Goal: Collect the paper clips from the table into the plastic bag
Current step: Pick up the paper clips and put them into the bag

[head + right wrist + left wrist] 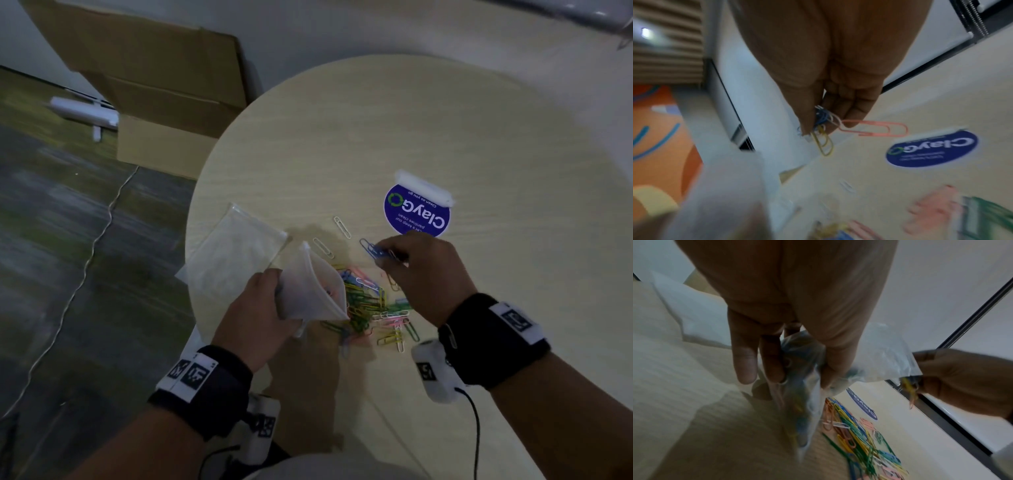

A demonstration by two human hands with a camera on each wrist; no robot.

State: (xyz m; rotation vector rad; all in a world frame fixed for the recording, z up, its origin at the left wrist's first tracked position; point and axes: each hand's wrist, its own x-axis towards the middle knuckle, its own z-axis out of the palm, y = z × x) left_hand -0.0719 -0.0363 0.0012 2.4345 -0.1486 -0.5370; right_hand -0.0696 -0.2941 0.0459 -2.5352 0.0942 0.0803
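Note:
My left hand (260,308) grips a clear plastic bag (310,291) above the round table (376,137), its mouth open toward the right; several coloured clips show inside the plastic bag (797,402). My right hand (418,270) pinches a bunch of paper clips (375,251), right of the bag's mouth. In the right wrist view the fingertips (853,120) hold the bunch of blue, yellow and pink clips (824,129). A pile of coloured paper clips (373,308) lies on the table between my hands. Two loose clips (323,247) lie beyond it.
A second clear bag (233,253) lies flat at the table's left edge. A blue round sticker (416,212) is on the table behind my right hand. Cardboard boxes (164,102) and a cable (85,260) are on the floor to the left.

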